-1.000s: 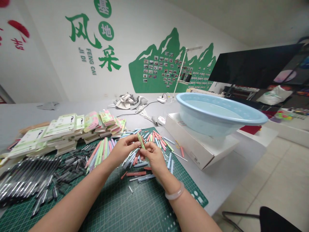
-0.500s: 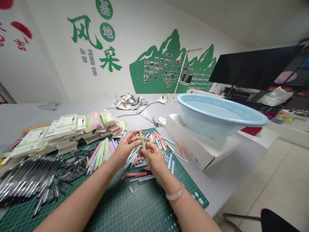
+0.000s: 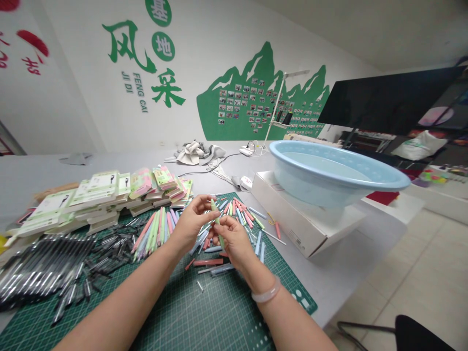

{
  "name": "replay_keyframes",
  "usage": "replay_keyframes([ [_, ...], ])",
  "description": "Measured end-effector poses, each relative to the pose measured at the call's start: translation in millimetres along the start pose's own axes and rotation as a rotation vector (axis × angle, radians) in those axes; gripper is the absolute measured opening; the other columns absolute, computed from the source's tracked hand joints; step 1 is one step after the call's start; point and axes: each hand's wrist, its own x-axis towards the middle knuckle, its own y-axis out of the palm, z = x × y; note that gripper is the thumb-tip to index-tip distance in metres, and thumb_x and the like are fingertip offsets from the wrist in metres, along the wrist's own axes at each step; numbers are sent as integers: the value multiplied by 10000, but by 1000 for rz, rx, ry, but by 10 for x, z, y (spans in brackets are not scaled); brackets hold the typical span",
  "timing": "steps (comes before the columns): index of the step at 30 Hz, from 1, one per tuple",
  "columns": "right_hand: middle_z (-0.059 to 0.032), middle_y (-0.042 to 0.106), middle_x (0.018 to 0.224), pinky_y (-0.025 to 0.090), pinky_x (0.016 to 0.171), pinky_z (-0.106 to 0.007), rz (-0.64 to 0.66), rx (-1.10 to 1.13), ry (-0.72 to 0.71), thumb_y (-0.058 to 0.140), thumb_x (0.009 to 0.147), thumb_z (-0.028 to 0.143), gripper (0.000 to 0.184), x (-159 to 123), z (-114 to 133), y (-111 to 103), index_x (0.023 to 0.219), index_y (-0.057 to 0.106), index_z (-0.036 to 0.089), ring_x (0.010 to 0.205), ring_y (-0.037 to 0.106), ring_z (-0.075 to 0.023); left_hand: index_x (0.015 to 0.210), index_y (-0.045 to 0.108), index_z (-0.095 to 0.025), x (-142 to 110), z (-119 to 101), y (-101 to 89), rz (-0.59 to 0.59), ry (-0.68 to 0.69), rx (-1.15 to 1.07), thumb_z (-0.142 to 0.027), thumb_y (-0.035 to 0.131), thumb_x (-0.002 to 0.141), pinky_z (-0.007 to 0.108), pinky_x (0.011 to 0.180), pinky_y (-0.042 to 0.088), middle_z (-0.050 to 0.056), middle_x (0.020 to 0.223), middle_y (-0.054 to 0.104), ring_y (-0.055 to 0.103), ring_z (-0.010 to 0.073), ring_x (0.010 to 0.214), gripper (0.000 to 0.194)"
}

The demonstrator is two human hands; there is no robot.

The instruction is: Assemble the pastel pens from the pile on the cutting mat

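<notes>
My left hand and my right hand meet over a green cutting mat. Both pinch a pale green pen that stands almost upright between them. The left fingers grip its upper end, the right fingers its lower part. Under the hands lies a scatter of pastel pen barrels and caps. A row of finished pastel pens lies just left of my left hand. A pale bangle sits on my right wrist.
Black refills and parts are heaped at the left. Stacked packaging cards lie behind them. A blue basin rests on a white box at the right. Cloth and cables lie at the back. The table edge drops to tiled floor at the right.
The green pen has swung from tilted to nearly upright, and the right hand has slid lower along it. Both hands stay in the same spot over the mat.
</notes>
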Motion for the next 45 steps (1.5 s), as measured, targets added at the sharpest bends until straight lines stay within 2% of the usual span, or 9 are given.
replay_keyframes([
  [2, 4, 634, 601, 384, 455, -191, 5, 22, 0, 659, 771, 278, 174, 3, 0, -8, 768, 523, 170, 463, 575, -101, 978, 600, -178, 5, -5, -14, 38, -67, -42, -195, 751, 660, 252, 704, 460, 35, 818, 670, 620, 160, 779, 353],
  [5, 1, 637, 617, 395, 461, -196, 23, 39, -6, 638, 788, 268, 146, 4, -7, -14, 792, 530, 169, 457, 563, -96, 1115, 564, -199, -10, -34, 3, 150, -116, -104, -231, 695, 729, 309, 791, 464, 86, 992, 668, 616, 196, 907, 408],
  [11, -5, 645, 631, 397, 455, -192, 11, 35, -4, 664, 769, 287, 186, 0, -7, -8, 768, 514, 178, 477, 576, -104, 964, 627, -168, -19, 7, 26, 40, -67, 9, -218, 747, 665, 248, 662, 472, 53, 871, 671, 624, 190, 828, 326],
  [16, 0, 642, 626, 405, 459, -187, 20, 39, 8, 651, 781, 297, 177, -4, -7, -14, 806, 530, 170, 460, 557, -88, 1130, 576, -199, -33, 9, 28, 145, -117, -117, -223, 689, 741, 268, 698, 499, 79, 974, 674, 641, 180, 826, 406],
  [22, 13, 635, 603, 364, 411, -166, -10, 46, 16, 690, 746, 286, 211, 2, -42, -36, 852, 544, 177, 436, 529, -79, 969, 634, -170, -44, 90, 73, 98, -163, -50, -332, 683, 739, 226, 349, 403, 31, 733, 678, 541, 112, 356, 286],
  [28, -5, 605, 585, 355, 405, -158, 143, 179, 214, 594, 822, 421, 277, -37, 26, -14, 842, 571, 146, 420, 489, -61, 871, 664, -126, -25, 59, 3, 68, -208, -178, -293, 721, 709, 228, 541, 482, 82, 754, 709, 624, 136, 574, 239],
  [33, 23, 631, 651, 437, 477, -194, -11, -38, 59, 713, 726, 328, 371, -18, 27, -6, 1033, 568, 178, 486, 563, -92, 907, 662, -140, -5, 98, -18, 58, -145, -113, -313, 697, 733, 213, 517, 454, 42, 728, 678, 601, 123, 569, 247],
  [36, 12, 624, 594, 424, 450, -192, -33, -84, 51, 691, 743, 331, 246, -11, 3, -20, 876, 598, 146, 449, 555, -95, 911, 659, -146, -11, 111, -3, 63, -124, -102, -332, 688, 742, 211, 509, 454, 43, 745, 673, 597, 118, 559, 253],
  [45, -6, 589, 562, 372, 404, -134, 188, 253, 263, 622, 813, 370, 260, -42, -6, -34, 815, 609, 111, 408, 490, -50, 896, 654, -158, -79, 93, -4, 111, -173, -253, -299, 680, 758, 236, 585, 498, 57, 756, 697, 634, 144, 637, 199],
])
